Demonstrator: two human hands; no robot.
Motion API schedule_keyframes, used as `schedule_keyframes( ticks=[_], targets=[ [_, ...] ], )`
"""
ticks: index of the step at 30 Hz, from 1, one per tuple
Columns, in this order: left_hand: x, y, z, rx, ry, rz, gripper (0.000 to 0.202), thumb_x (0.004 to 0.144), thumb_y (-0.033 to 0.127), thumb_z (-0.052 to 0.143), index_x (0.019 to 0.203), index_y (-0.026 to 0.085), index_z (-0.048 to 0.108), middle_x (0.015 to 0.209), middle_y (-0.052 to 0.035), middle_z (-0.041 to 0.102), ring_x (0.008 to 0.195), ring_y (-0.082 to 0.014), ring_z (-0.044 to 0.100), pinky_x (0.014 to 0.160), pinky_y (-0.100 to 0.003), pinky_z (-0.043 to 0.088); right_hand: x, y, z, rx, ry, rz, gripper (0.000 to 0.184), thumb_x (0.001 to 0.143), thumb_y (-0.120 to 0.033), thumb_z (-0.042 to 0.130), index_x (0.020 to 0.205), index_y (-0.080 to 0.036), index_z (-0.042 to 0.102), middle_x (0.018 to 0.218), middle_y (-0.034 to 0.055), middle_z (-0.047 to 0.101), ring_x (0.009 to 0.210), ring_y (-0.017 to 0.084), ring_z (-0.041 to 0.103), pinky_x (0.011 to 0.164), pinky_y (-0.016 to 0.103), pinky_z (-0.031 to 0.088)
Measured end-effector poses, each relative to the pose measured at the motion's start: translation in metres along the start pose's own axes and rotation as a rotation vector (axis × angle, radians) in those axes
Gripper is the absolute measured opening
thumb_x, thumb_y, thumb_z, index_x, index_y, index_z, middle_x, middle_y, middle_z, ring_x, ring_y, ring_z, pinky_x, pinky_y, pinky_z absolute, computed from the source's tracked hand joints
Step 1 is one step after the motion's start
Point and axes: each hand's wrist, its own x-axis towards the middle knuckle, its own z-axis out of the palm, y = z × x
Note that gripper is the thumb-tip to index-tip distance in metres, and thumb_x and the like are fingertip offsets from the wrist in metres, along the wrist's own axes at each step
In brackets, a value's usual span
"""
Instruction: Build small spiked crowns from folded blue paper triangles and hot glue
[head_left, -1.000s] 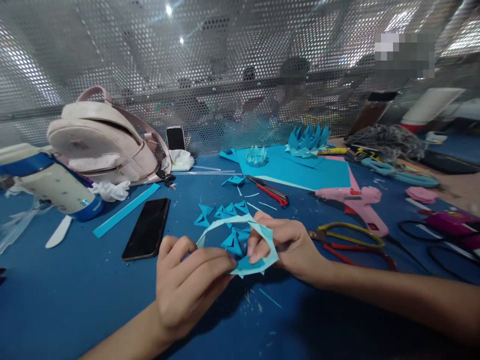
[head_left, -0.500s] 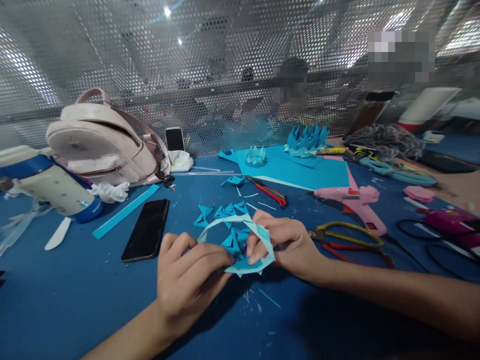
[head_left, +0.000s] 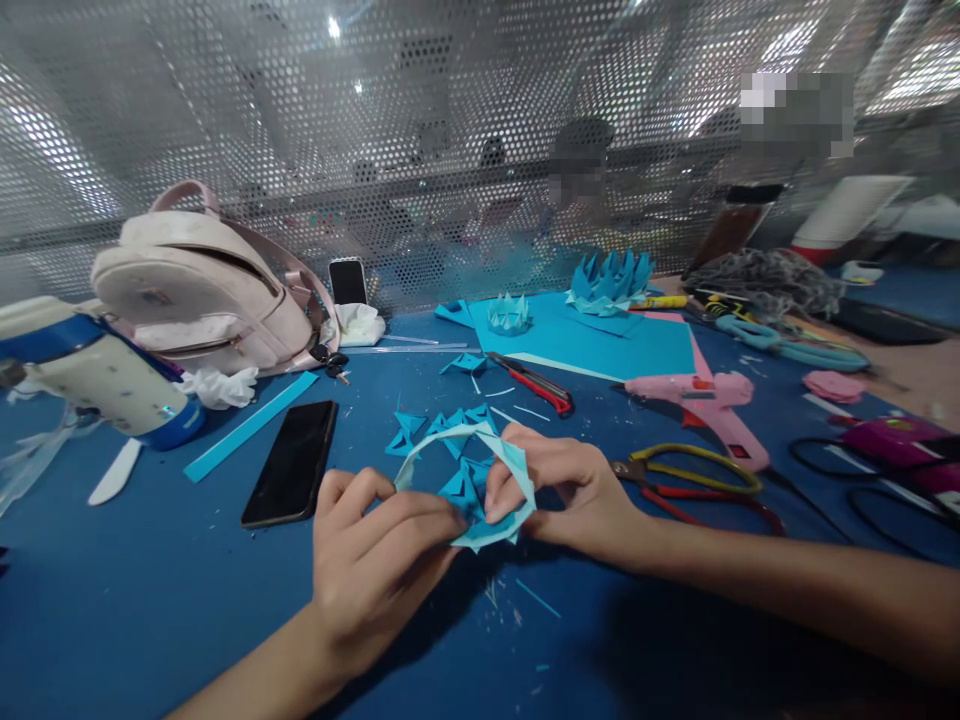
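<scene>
Both hands hold a light blue paper ring (head_left: 480, 470) just above the blue table. My left hand (head_left: 375, 560) pinches the ring's near edge, fingers closed on the paper. My right hand (head_left: 562, 485) grips the ring's right side, thumb and fingers pressed on it. Several small folded blue paper triangles (head_left: 442, 425) lie on the table just behind and under the ring.
A black phone (head_left: 291, 462) and blue paper strip (head_left: 251, 424) lie to the left, with a pink backpack (head_left: 202, 285) and bottle (head_left: 97, 375) behind. Yellow-and-red scissors (head_left: 697, 480), a pink glue gun (head_left: 705, 400), a red cutter (head_left: 536, 382) and blue paper sheets (head_left: 600, 340) are to the right.
The ring has been turned and squeezed slightly narrower between the hands, shifting a little left. Both hands keep their grip.
</scene>
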Motion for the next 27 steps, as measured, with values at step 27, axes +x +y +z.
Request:
schedule_keyframes(
  ticks=[27],
  targets=[
    [-0.0063, 0.0032, 0.0017, -0.049, -0.028, -0.001, 0.012, 0.095, 0.019, 0.058, 0.087, 0.022, 0.068, 0.083, 0.0037, 0.077, 0.066, -0.0164, 0.049, 0.067, -0.037, 0.027, 0.0005, -0.0028, 0.0054, -0.006, -0.076, -0.185, 0.014, 0.092, -0.023, 0.065, 0.085, -0.018, 0.076, 0.077, 0.0044, 0.075, 0.070, 0.011, 0.066, 0.077, 0.029, 0.045]
  ],
)
